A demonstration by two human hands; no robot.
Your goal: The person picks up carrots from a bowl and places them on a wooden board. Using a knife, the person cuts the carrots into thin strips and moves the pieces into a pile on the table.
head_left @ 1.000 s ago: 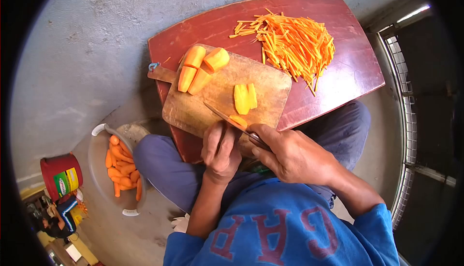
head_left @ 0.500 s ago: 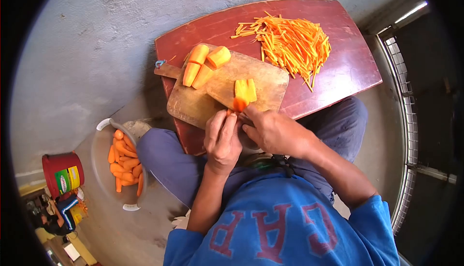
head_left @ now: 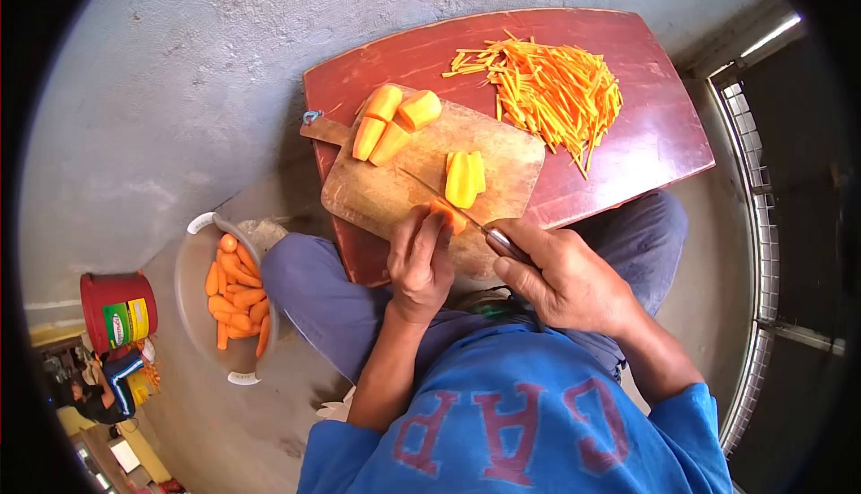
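Note:
My right hand grips the handle of a knife, its thin blade angled up and left over the wooden cutting board. Fingers of my left hand are closed on a carrot piece at the board's near edge, with the blade against or just beside it. Just beyond lie flat carrot slices, yellowish on top. Several thick carrot chunks rest at the board's far left corner.
A heap of carrot sticks lies on the red table. Left of my knee, a tub on the floor holds whole peeled carrots. Behind it are a red bucket and another person. The wall borders the table.
My right hand has drawn back to the right, and the knife now shows plainly across the carrot piece. The slices on the board have shifted slightly apart from that piece.

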